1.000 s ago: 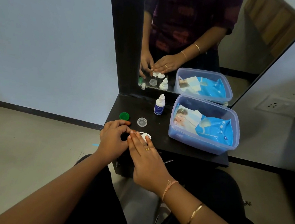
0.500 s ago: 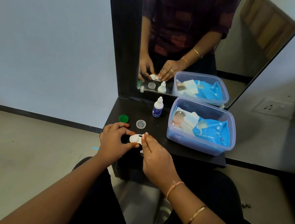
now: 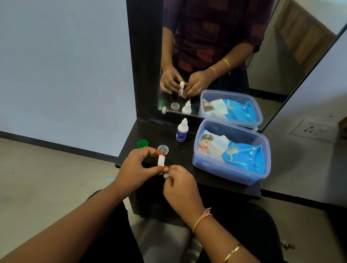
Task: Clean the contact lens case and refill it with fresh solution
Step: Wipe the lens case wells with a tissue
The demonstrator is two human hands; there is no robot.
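The white contact lens case (image 3: 161,160) is held on edge above the front of the black shelf (image 3: 185,171). My left hand (image 3: 137,166) pinches its upper well between thumb and forefinger. My right hand (image 3: 180,186) grips the lower end, which is mostly hidden by my fingers. On the shelf behind lie a green cap (image 3: 142,143) and a clear cap (image 3: 163,149). A small white solution bottle (image 3: 182,130) with a blue label stands upright near the mirror.
A clear blue plastic box (image 3: 230,172) holding a pack of baby wipes (image 3: 243,154) fills the shelf's right side. A black-framed mirror (image 3: 220,50) rises behind. My knees are below the shelf, floor to the left.
The case lay flat on the shelf under my fingers; both hands have lifted it and turned it up on edge. The caps, bottle and box have not moved.
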